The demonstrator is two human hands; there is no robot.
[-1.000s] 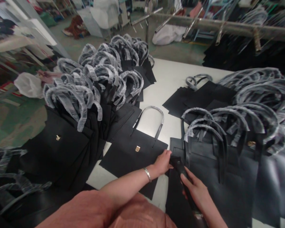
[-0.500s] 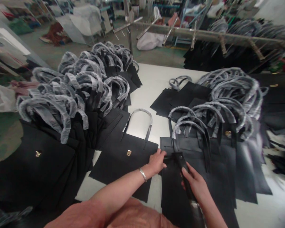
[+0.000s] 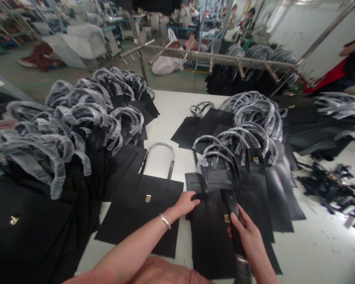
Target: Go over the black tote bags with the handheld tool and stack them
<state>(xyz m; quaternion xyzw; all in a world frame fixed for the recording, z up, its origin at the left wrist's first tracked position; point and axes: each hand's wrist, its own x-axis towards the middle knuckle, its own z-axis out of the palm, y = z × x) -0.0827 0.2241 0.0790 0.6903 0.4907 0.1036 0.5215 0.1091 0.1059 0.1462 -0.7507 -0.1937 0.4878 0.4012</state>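
My left hand, a silver bracelet on its wrist, pinches the upper left edge of a black bag panel. My right hand is wrapped round a long black tool with a silvery band near its lower end; its exact kind is unclear. The tool's upper end lies over the panel, beside a gold clasp plate. Plastic-wrapped handles arch above this panel. Left of my hands lies another black bag panel with a gold clasp plate and one wrapped handle.
A large pile of wrapped handles on black panels covers the left side. More stacked panels stand to the right, with loose black straps and metal fittings beyond. A metal rack crosses behind the white table. People work in the background.
The view has tilted up and swung right, so everything sits further left. The gold clasp plate by the tool has come into sight. Both hands keep their grip.
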